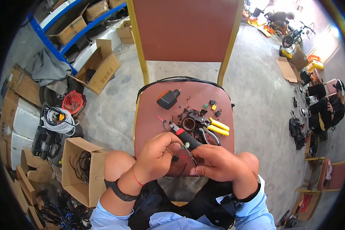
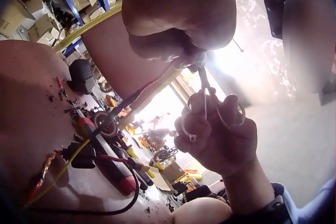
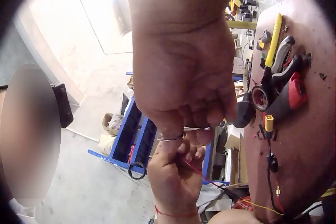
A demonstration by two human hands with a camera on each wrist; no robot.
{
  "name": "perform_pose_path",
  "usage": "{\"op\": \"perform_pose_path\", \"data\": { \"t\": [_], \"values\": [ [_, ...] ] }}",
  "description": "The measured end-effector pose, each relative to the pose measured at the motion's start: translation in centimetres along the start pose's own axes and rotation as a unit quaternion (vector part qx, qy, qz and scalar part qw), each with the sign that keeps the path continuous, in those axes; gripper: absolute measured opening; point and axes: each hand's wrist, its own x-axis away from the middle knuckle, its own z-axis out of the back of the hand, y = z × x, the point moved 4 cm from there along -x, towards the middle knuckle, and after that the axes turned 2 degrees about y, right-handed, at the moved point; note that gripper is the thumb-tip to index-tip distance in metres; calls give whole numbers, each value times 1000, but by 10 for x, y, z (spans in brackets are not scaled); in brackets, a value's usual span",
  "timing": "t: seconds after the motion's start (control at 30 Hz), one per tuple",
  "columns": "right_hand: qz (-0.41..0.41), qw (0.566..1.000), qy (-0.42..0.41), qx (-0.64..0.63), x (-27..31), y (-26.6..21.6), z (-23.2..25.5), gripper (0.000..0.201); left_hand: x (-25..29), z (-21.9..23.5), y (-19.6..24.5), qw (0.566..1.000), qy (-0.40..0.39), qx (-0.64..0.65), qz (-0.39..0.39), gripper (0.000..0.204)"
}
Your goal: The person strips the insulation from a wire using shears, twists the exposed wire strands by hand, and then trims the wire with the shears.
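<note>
My left hand (image 1: 155,153) pinches a small pale-green connector (image 1: 187,145) and a thin wire between thumb and fingers. A red stretch of wire (image 3: 195,169) trails below it in the right wrist view. In my right hand (image 1: 218,163) is a small pair of metal scissors (image 1: 194,163); their finger loops show around the fingers in the left wrist view, the blades pointing at the left fingertips. Both hands meet above the chair seat's (image 1: 147,115) front edge. Just beyond them lies a tool with a red-and-black handle (image 1: 186,137).
On the seat lie yellow-handled wire strippers (image 1: 219,126), a tape roll (image 1: 188,123), grey-handled pliers (image 1: 209,137), a black-and-orange block (image 1: 168,99) and small connectors and scraps. A cardboard box (image 1: 74,168) stands by the left knee. Another person (image 1: 333,105) sits at far right.
</note>
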Motion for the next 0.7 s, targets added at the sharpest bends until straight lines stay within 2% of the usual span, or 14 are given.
{"op": "perform_pose_path", "data": {
  "t": [0.17,0.27,0.37,0.47,0.7],
  "values": [
    [-21,999,-11,25,-1,-5,2,33,0,0,0,1000,7,-2,9,9],
    [29,999,11,35,-1,-1,1,40,-1,1,2,1000,6,-11,16,8],
    [29,999,26,36,-2,-2,1,47,-2,1,1,999,14,-32,-22,4],
    [31,998,30,48,-3,-4,2,50,-4,3,1,993,3,-87,-82,14],
    [34,998,24,40,-4,-3,1,41,-6,3,0,991,-10,-92,-92,12]
  ]
}}
